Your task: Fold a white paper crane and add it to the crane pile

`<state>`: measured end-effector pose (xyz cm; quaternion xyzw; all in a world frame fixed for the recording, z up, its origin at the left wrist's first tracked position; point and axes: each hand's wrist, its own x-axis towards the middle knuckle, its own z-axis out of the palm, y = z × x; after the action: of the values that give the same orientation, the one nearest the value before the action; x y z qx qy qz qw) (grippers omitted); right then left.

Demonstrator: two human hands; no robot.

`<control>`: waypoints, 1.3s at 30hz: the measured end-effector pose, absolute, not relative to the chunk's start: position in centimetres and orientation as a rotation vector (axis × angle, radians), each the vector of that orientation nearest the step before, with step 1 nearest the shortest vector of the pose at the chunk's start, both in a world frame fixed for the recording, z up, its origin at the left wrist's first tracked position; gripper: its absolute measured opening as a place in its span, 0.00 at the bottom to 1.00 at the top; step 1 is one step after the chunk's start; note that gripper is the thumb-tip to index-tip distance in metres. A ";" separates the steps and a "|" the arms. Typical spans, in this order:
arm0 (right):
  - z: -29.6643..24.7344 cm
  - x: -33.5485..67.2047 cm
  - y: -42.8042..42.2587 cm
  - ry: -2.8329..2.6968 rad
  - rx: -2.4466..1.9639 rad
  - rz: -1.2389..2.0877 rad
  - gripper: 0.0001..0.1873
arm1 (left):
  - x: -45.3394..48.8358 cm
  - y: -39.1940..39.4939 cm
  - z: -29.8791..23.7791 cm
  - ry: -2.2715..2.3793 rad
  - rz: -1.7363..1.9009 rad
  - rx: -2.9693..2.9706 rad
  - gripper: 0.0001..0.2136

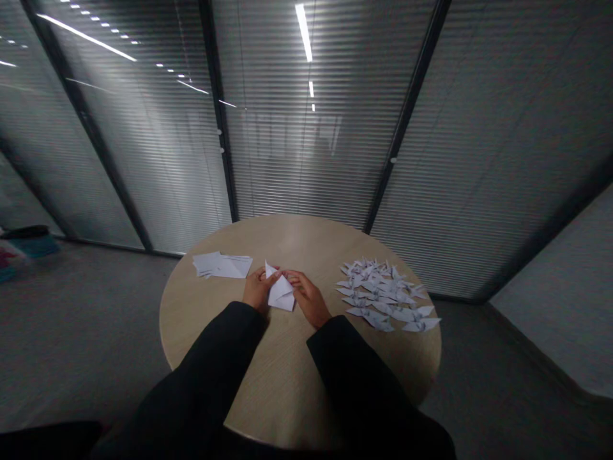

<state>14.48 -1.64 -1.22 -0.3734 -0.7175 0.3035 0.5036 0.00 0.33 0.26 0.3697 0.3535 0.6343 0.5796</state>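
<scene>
Between my two hands is a partly folded sheet of white paper [281,298], with a pointed corner standing up at its upper left and a slanting flap across its lower part. My left hand [258,287] grips its left side, thumb laid on the paper. On the other side my right hand [309,299] pinches the right edge with its fingertips. To the left lies a loose stack of white paper sheets [225,266]. Many folded white paper figures with pointed ends [378,294] sit in rows and a heap at the right.
All of this rests on a round wooden table [268,383]. Glass partitions with blinds [301,166] stand just behind its far edge. On the floor at far left is a blue bin with a black rim [31,243]. A pale wall [565,306] rises at right.
</scene>
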 end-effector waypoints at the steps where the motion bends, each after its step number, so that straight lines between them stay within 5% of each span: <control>1: -1.4 14.4 -1.5 -1.643 -0.937 0.834 0.20 | 0.1 0.2 0.4 0.836 1.473 0.868 0.23; 12: -2.5 14.7 -0.3 -1.437 -0.970 1.207 0.16 | 0.2 0.1 0.3 0.864 1.373 0.980 0.23; 39: -1.3 14.7 -1.0 -1.288 -1.000 1.335 0.19 | 0.0 0.1 -0.2 0.836 1.388 1.084 0.22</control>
<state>14.66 -1.03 -1.26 -0.4124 -0.5313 0.5506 0.4944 0.01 0.15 -0.19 0.4603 0.3549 0.5891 0.5613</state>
